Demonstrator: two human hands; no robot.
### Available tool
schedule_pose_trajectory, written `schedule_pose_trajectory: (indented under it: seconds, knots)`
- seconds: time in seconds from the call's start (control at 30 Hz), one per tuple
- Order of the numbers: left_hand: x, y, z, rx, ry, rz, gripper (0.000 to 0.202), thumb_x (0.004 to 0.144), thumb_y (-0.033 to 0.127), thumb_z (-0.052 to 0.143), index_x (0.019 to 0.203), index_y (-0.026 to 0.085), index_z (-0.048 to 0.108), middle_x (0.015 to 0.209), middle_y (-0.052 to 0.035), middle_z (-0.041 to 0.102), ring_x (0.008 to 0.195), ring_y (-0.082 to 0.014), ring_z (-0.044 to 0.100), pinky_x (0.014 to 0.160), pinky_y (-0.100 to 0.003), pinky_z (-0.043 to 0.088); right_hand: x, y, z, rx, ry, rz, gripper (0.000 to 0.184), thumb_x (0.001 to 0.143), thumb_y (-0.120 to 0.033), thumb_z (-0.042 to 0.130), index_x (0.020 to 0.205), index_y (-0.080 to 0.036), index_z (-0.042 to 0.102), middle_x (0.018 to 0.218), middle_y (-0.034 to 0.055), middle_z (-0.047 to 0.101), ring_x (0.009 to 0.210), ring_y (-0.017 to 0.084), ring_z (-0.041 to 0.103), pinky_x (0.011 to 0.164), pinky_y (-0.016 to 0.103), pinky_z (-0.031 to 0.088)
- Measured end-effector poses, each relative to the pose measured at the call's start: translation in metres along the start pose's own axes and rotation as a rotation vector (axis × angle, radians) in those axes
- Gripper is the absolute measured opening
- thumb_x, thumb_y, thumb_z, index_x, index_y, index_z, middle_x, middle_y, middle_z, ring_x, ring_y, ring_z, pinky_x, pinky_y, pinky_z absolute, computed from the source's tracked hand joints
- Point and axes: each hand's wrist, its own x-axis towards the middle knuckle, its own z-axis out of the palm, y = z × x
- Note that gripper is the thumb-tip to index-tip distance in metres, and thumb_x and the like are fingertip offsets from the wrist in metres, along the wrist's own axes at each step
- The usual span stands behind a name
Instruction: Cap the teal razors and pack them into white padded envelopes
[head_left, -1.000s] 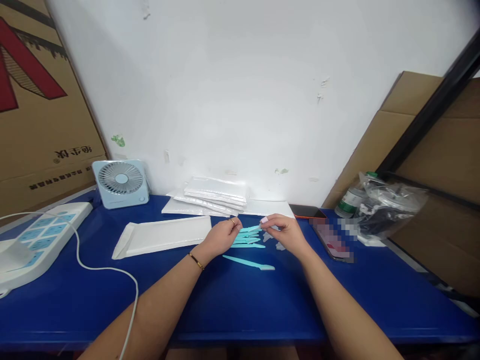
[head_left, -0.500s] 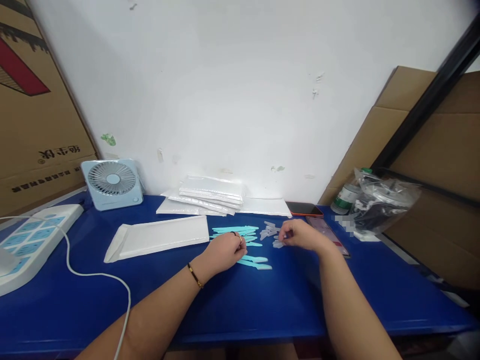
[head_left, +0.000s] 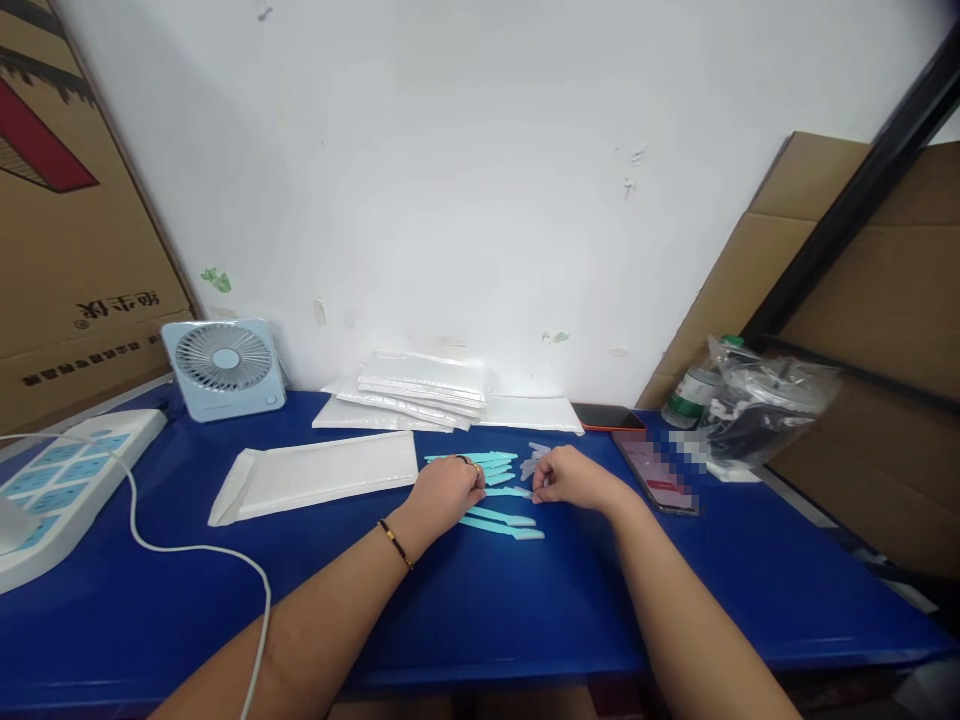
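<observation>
Between my hands lies a turquoise eyebrow razor (head_left: 507, 492), its handle end in my left hand (head_left: 448, 492) with the fingers pinched together. At its blade end is my right hand (head_left: 568, 482), fingers closed on a small translucent cap that they mostly hide. Whether the cap is fully over the blade I cannot tell. More turquoise razors (head_left: 491, 457) lie just beyond my left hand. Two capped-looking razors (head_left: 516, 533) rest nearer to me. Loose translucent caps (head_left: 537, 450) lie partly behind my right hand.
A white padded envelope (head_left: 322, 473) lies on the blue table (head_left: 480, 620) to the left, with a stack of envelopes (head_left: 420, 385) by the wall. A fan (head_left: 225, 370), power strip (head_left: 71, 490) and white cable (head_left: 217, 548) are left; phones (head_left: 660, 475) and a bagged item (head_left: 757, 415) right.
My right hand has moved left from the loose caps to the razor's blade end. My left hand has shifted slightly left and holds the razor out toward it.
</observation>
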Motion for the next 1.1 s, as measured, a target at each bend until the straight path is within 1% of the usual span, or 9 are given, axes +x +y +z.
schedule_pose_trajectory:
  seconds: [0.17,0.37,0.43,0.57,0.67,0.77,0.87,0.97,1.1]
  knots:
    - [0.001,-0.001,0.003,-0.114,-0.04,0.0,0.009,0.078,0.026,0.058,0.075,0.021,0.066,0.079,-0.0016,0.067,0.073,-0.0161,0.06,0.064,-0.024,0.042,0.003,-0.005,0.005,0.005,0.015,-0.082,0.003,0.063,-0.022,0.072,0.064,-0.021,0.071,0.061,-0.0029,0.065,0.056,0.011,0.054,0.05,0.022,0.036]
    - [-0.001,0.0,0.0,-0.168,-0.096,0.043,0.009,0.078,0.025,0.059,0.075,0.021,0.066,0.075,-0.0003,0.066,0.072,-0.0159,0.06,0.064,-0.024,0.041,0.002,-0.012,0.005,0.05,-0.04,-0.143,0.005,0.066,-0.023,0.069,0.069,-0.021,0.072,0.067,-0.0016,0.068,0.06,0.012,0.058,0.053,0.022,0.04]
    - [-0.003,0.0,-0.004,-0.162,-0.074,0.046,0.009,0.079,0.027,0.059,0.08,0.021,0.066,0.08,-0.001,0.066,0.075,-0.0166,0.06,0.065,-0.025,0.041,-0.002,-0.005,-0.003,0.081,0.022,-0.108,0.007,0.067,-0.023,0.067,0.071,-0.02,0.071,0.069,-0.0003,0.07,0.061,0.013,0.06,0.055,0.023,0.042]
    - [-0.005,-0.003,-0.013,-0.063,-0.014,-0.004,0.016,0.08,0.024,0.057,0.093,0.021,0.065,0.097,-0.0046,0.064,0.088,-0.0195,0.058,0.072,-0.027,0.042,-0.014,0.02,-0.021,0.063,0.221,0.047,0.013,0.07,-0.017,0.059,0.076,-0.018,0.071,0.073,0.0025,0.071,0.065,0.015,0.062,0.058,0.024,0.044]
    - [-0.004,-0.004,-0.016,0.012,-0.023,-0.003,0.017,0.082,0.022,0.054,0.094,0.021,0.066,0.098,-0.0055,0.064,0.092,-0.0212,0.058,0.074,-0.028,0.042,-0.015,0.031,-0.025,0.0,0.194,0.074,0.014,0.065,-0.015,0.063,0.075,-0.018,0.071,0.074,0.003,0.071,0.067,0.017,0.062,0.058,0.023,0.043]
    - [-0.003,-0.004,-0.015,0.045,-0.021,0.005,0.016,0.083,0.023,0.054,0.092,0.02,0.067,0.093,-0.0057,0.065,0.087,-0.0212,0.059,0.073,-0.029,0.042,-0.01,0.03,-0.02,-0.012,0.123,0.093,0.01,0.061,-0.016,0.069,0.071,-0.018,0.071,0.07,0.0021,0.07,0.064,0.017,0.062,0.057,0.023,0.043]
    - [-0.003,-0.002,-0.015,0.058,-0.036,0.005,0.013,0.081,0.021,0.054,0.083,0.02,0.067,0.086,-0.004,0.067,0.079,-0.0189,0.06,0.07,-0.027,0.042,-0.003,0.023,-0.012,0.016,0.075,0.087,0.009,0.061,-0.015,0.069,0.069,-0.018,0.071,0.066,0.0009,0.069,0.062,0.016,0.062,0.055,0.023,0.042]
    - [-0.003,0.0,-0.015,0.066,-0.05,0.007,0.013,0.081,0.021,0.054,0.078,0.02,0.067,0.082,-0.0028,0.067,0.074,-0.0172,0.06,0.066,-0.026,0.041,0.001,0.016,-0.004,0.06,0.071,0.026,0.008,0.063,-0.017,0.069,0.07,-0.018,0.071,0.068,0.0004,0.07,0.062,0.014,0.061,0.055,0.023,0.042]
    - [-0.002,0.0,-0.012,0.04,-0.025,0.015,0.012,0.08,0.022,0.055,0.079,0.021,0.067,0.084,-0.003,0.067,0.077,-0.0171,0.059,0.067,-0.025,0.041,0.008,0.009,0.006,0.088,0.095,-0.089,0.008,0.066,-0.024,0.07,0.073,-0.02,0.073,0.071,0.0,0.069,0.059,0.012,0.057,0.054,0.022,0.04]
